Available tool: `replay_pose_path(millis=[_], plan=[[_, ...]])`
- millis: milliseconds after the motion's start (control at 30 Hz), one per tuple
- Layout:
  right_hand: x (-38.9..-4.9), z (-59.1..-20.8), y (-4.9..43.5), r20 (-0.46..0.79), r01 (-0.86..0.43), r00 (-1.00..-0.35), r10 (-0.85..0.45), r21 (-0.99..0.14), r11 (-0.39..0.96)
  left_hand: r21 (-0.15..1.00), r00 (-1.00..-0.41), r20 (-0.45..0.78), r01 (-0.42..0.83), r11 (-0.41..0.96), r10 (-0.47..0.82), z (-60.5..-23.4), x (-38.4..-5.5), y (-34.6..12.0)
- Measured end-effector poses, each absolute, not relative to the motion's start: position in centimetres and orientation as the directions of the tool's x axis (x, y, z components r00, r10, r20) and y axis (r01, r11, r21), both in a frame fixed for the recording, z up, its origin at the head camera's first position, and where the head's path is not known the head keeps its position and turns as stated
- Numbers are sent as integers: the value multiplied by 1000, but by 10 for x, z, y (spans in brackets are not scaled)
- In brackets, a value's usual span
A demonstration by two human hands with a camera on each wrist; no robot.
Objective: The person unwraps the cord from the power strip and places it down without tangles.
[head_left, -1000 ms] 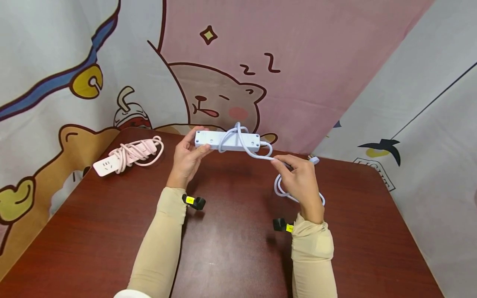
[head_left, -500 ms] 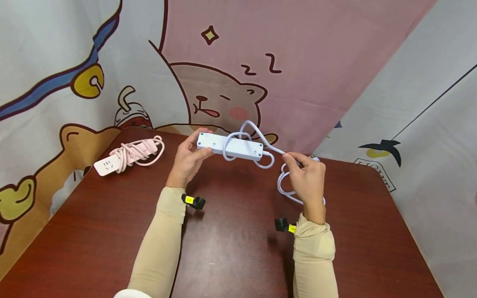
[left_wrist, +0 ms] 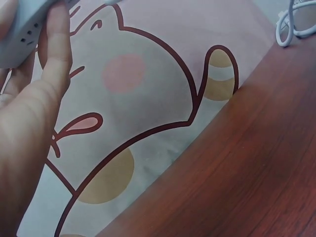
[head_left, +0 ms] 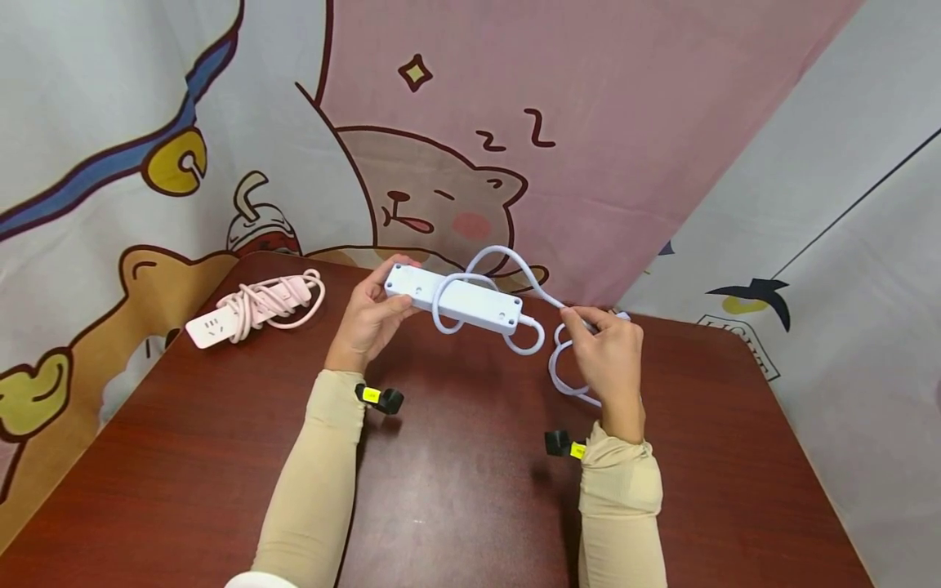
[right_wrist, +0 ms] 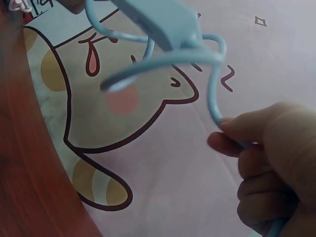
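Observation:
A white power strip (head_left: pixel 470 301) is held up above the far part of the table, its right end tilted down. My left hand (head_left: pixel 367 317) grips its left end, thumb on the near side. The strip's cord (head_left: pixel 524 265) loops around the body and runs right to my right hand (head_left: pixel 608 351), which pinches it between thumb and fingers. In the right wrist view the cord (right_wrist: pixel 213 94) passes into the curled fingers. The rest of the cord (head_left: pixel 562 380) hangs or lies in loops beside the right hand, its end partly hidden behind that hand.
A pink and white power strip (head_left: pixel 253 309) wrapped in its own cord lies at the table's far left. The brown wooden table (head_left: pixel 456 490) ends at a printed cloth backdrop (head_left: pixel 603 147) close behind the hands.
The right hand has moved slightly right with the cord. The strip's right end has tipped down, and the cord's crossing over the front has lifted to an arch above and behind it.

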State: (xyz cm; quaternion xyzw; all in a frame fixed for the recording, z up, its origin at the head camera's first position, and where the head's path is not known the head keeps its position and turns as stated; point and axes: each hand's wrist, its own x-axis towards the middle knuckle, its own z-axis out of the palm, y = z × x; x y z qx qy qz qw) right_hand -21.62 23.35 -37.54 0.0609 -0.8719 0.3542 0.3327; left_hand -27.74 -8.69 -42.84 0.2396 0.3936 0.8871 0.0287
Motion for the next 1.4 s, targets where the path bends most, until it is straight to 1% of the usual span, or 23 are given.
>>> replay_pose_path(millis=[167,367,733,1033,1400], plan=[[-216,-379,235,558,-288,-826,84,-545,788,680,-874,428,144,-719,229,-427,-276,-89],[-218,-386,236,471,-233,-880,59,-536,812,628,-876,437,134,-767,205,-428,-276,-92],[-226,-399,239,304,-222,-949,-78,-474,852,577,-879,455,171,-799,141,-427,-278,-92],[-226,-402,241,142,-229,-973,-184,-457,860,586,-903,420,199,-785,85,-426,-278,-92],[-227,-407,242,-4,-285,-947,-322,-453,845,591,-923,385,257,-764,-12,-426,-280,-91]])
